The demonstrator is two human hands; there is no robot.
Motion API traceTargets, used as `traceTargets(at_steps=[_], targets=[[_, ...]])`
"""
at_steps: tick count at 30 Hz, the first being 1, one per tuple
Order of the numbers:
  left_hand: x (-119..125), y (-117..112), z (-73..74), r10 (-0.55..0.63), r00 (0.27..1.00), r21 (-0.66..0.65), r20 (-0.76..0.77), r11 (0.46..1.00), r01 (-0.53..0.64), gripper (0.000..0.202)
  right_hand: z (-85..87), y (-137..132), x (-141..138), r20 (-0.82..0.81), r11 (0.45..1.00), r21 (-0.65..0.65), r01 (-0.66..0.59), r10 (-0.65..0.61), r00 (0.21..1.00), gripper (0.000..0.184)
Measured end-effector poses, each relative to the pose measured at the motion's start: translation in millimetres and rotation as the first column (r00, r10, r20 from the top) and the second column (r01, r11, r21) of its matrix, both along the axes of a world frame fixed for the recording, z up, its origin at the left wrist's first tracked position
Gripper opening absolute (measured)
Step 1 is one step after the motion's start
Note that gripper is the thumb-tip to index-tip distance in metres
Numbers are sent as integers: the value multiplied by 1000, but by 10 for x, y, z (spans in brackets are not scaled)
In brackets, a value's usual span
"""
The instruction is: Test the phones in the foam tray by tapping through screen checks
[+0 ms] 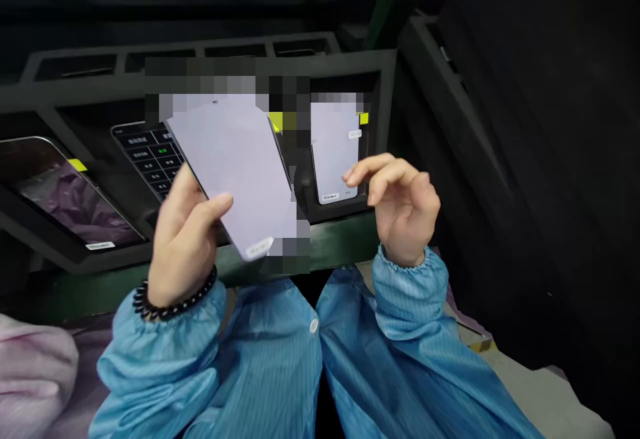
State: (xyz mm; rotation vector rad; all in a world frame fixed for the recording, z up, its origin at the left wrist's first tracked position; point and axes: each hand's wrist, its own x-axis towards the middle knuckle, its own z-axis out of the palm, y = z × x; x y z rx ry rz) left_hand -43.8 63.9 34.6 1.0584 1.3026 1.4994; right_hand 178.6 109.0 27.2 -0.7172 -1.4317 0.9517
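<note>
My left hand (186, 232) grips a smartphone (235, 166) by its left edge, thumb laid over the lit pale screen. The phone is tilted and raised above a black foam tray (387, 86); blurred blocks cover its top and lower right corner. My right hand (405, 199) holds nothing, its fingers curled loosely and apart. It hovers in front of a second smartphone (334, 152), which sits in the tray's right compartment with a pale lit screen and small white labels. Whether a fingertip touches that screen I cannot tell.
A smartphone showing a dark menu grid (150, 156) lies partly behind the held one. At the left, a dark-screened smartphone (85, 192) with a yellow tab rests in its slot. A green ledge (340, 242) runs along the tray's front. Pink fabric (35, 372) shows at lower left.
</note>
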Motion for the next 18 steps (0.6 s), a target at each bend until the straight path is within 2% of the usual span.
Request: traceTargets(at_steps=[1, 3, 6, 9, 12, 14, 16, 18], targets=[[-60, 91, 2, 14, 995, 65, -98, 998, -7, 43, -28, -19, 42, -5, 1000, 4, -5, 5, 1000, 46], [-161, 246, -41, 29, 976, 90, -218, 996, -10, 47, -100, -52, 126, 39, 1000, -7, 7, -7, 999, 42], [-251, 385, -195, -29, 969, -3, -247, 1000, 29, 52, -210, -71, 252, 168, 999, -19, 50, -46, 985, 37], [-263, 411, -341, -132, 961, -93, -244, 989, 112, 49, -292, -42, 357, 282, 996, -2, 87, -82, 956, 34], [-221, 325, -363, -141, 925, -161, -353, 983, 89, 49, -350, 3, 429, 321, 990, 18, 139, -137, 937, 33], [-181, 221, -307, -61, 835, -157, -547, 987, -30, 50, -385, 23, 464, 334, 979, 41, 199, -201, 921, 32], [-136, 118, -222, 69, 690, -83, -720, 979, -184, 51, -424, 35, 493, 360, 963, 69, 261, -268, 894, 30], [-74, 74, -128, 178, 591, 30, -787, 968, -250, 49, -466, 48, 513, 385, 948, 87, 308, -317, 867, 27]])
